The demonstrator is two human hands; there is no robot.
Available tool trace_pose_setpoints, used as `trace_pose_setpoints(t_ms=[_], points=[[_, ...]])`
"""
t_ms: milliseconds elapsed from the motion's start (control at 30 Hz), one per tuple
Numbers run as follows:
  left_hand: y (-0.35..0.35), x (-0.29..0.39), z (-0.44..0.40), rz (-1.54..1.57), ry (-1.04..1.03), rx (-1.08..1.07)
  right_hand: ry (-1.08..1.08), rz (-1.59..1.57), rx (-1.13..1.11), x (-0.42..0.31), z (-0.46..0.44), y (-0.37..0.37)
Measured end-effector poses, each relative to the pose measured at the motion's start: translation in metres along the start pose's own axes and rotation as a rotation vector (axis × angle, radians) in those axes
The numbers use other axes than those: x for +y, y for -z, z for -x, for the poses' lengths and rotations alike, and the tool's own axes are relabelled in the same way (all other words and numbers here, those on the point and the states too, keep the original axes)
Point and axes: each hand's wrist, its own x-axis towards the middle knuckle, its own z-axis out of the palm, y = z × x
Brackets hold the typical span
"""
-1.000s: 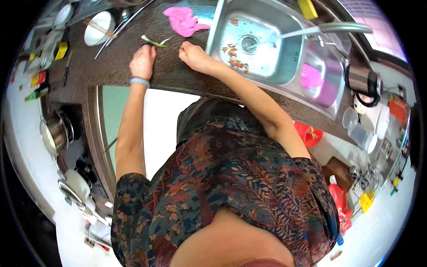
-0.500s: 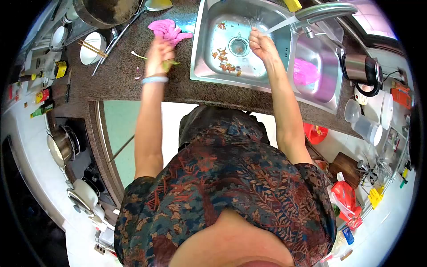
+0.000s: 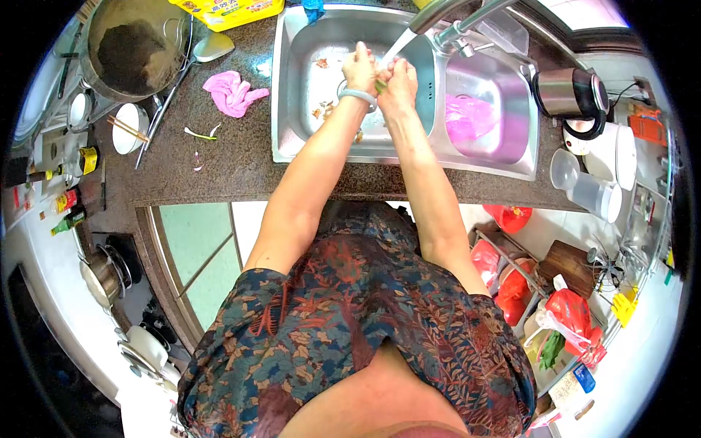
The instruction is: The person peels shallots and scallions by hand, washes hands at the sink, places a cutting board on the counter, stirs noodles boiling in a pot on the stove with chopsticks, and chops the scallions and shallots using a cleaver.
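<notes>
My left hand [image 3: 359,71], with a pale bracelet at its wrist, is over the large basin of the steel sink [image 3: 301,142]. Beside it my right hand [image 3: 399,82] is closed under the running water [image 3: 399,45]. A small green thing [image 3: 380,85] shows between the two hands, and my left fingers are curled against it. Brown scraps [image 3: 322,111] lie on the basin floor below. On the counter to the left are a green onion piece [image 3: 201,134] and a crumpled pink cloth [image 3: 232,93].
A pink bag [image 3: 469,117] lies in the smaller basin. Left are a large pan [image 3: 131,55], a ladle [image 3: 213,47] and a white bowl with chopsticks [image 3: 129,128]. A yellow package [image 3: 234,10] stands behind the cloth. Right of the sink is a kettle [image 3: 566,93].
My left hand has moved from the counter into the sink, beside my right hand. The green thing is now between them under the tap. The view has shifted, showing more of the pan.
</notes>
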Motion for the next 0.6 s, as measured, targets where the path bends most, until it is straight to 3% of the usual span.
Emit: trace_pose_setpoints(t_ms=[67, 200, 333, 467, 533, 600], points=[[-0.004, -0.011, -0.002, -0.176, -0.205, -0.001, 0.025, 0.06, -0.021, 0.0, -0.002, 0.001], [-0.002, -0.004, 0.015, -0.322, -0.364, -0.121, 0.09, 0.206, -0.091, 0.008, -0.001, 0.005], [0.015, 0.019, 0.05, -0.417, -0.367, -0.122, -0.04, 0.244, -0.299, 0.018, 0.027, -0.004], [0.046, 0.026, 0.062, -0.68, -0.626, -0.064, -0.143, 0.214, -0.479, 0.022, 0.058, -0.018], [0.044, 0.041, 0.083, -0.95, -0.842, 0.062, -0.339, 0.239, -0.534, 0.02, 0.069, -0.02], [0.05, 0.055, 0.097, -1.003, -0.867, 0.067, -0.354, 0.335, -0.63, 0.029, 0.077, -0.026]])
